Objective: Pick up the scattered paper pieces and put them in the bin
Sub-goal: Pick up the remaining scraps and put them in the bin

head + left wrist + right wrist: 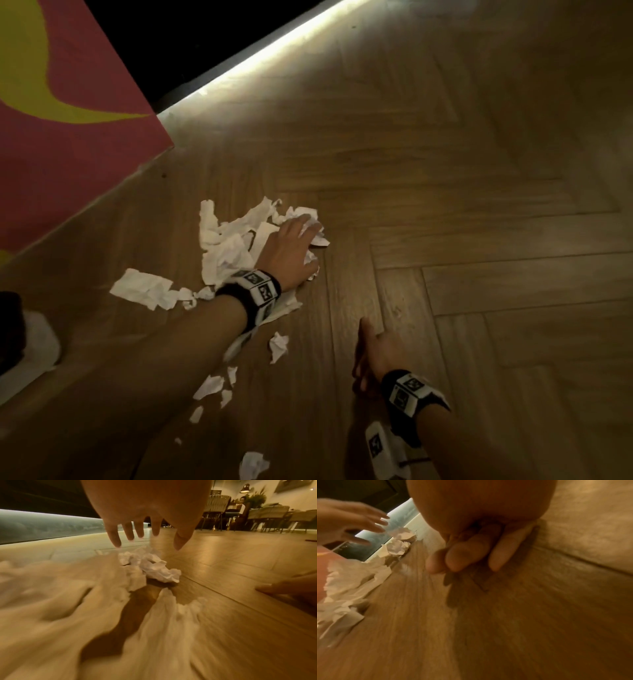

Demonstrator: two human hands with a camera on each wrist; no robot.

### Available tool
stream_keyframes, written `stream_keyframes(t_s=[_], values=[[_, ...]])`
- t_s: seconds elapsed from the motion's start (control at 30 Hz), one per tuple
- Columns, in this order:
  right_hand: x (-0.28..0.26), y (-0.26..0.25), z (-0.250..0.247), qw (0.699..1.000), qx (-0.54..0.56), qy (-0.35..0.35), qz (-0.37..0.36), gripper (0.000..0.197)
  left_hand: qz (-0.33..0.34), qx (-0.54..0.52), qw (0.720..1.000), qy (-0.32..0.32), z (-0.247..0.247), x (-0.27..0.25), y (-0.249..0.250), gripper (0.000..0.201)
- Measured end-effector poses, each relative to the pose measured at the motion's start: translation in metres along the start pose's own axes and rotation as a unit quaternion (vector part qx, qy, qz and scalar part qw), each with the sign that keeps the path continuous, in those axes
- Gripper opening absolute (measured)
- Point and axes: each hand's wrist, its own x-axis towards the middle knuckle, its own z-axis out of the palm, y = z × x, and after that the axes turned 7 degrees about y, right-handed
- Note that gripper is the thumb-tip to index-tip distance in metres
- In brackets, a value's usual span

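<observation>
Left hand spread flat over the paper pieces heaped on the wooden floor, right hand loosely curled and holding nothing beside them, bin nowhere visible: likely loss of small scraps nearer the arm, left behind.

The paper pieces are white, one sheet showing a dark printed mark. The floor is warm brown wood laid in a herringbone pattern. The panel at upper left is pinkish red with a yellow curved shape. Each wristband is black, carrying white blocks with black square-patterned markers.
</observation>
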Motion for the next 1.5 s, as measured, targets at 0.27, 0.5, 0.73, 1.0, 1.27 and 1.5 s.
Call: stream_keyframes(t_s=[0.27, 0.5, 0.73, 1.0, 1.27, 1.5], values=[[0.006, 0.002, -0.005, 0.999, -0.033, -0.024, -0.019, 0.092, -0.050, 0.110, 0.977, -0.175, 0.023, 0.056, -0.018, 0.087], [0.017, 0.010, -0.002, 0.996, -0.087, -0.024, -0.023, 0.089, 0.011, 0.036, 0.983, -0.181, -0.009, -0.090, -0.016, 0.057], [0.019, 0.010, -0.002, 0.995, -0.096, -0.020, -0.015, 0.090, -0.114, -0.066, 0.990, 0.057, -0.065, -0.013, -0.073, 0.033], [0.018, 0.010, -0.003, 0.995, -0.092, -0.028, -0.025, 0.092, -0.189, -0.021, 0.980, -0.060, -0.001, 0.000, -0.101, 0.047], [0.016, 0.011, -0.003, 0.995, -0.085, -0.026, -0.037, 0.095, -0.102, -0.153, 0.981, -0.068, -0.041, -0.130, -0.069, 0.044], [0.016, 0.010, 0.000, 0.996, -0.079, -0.042, -0.022, 0.095, -0.381, -0.027, 0.923, 0.051, -0.039, -0.107, -0.212, 0.053]])
